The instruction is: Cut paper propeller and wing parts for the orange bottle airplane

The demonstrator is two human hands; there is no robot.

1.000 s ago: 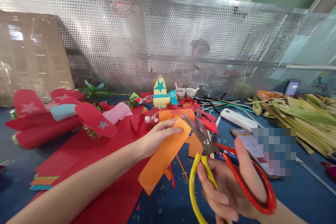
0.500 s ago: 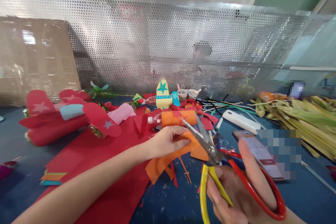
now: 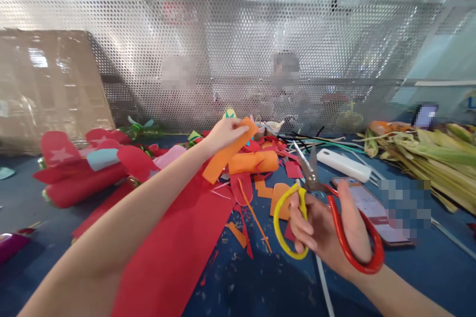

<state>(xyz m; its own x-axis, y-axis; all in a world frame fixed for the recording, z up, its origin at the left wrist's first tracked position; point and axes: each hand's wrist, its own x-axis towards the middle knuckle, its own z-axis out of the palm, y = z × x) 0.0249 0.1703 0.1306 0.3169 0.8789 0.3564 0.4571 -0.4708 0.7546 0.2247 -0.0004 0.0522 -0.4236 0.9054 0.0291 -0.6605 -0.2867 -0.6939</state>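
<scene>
Clock directions are read from the orange roll (image 3: 253,162) on the blue counter (image 3: 260,287). At ten o'clock, the left hand (image 3: 227,133) pinches the far end of an orange strip (image 3: 226,153) between thumb and fingers. At four o'clock, the right hand (image 3: 327,230) grasps the scissors (image 3: 311,178), its digits through the red and yellow handles, the blades parted and pointing away. The red sheet (image 3: 178,242) lies toward eight o'clock; the white-handled tool (image 3: 344,164) lies at three, just beyond the phone (image 3: 375,208).
</scene>
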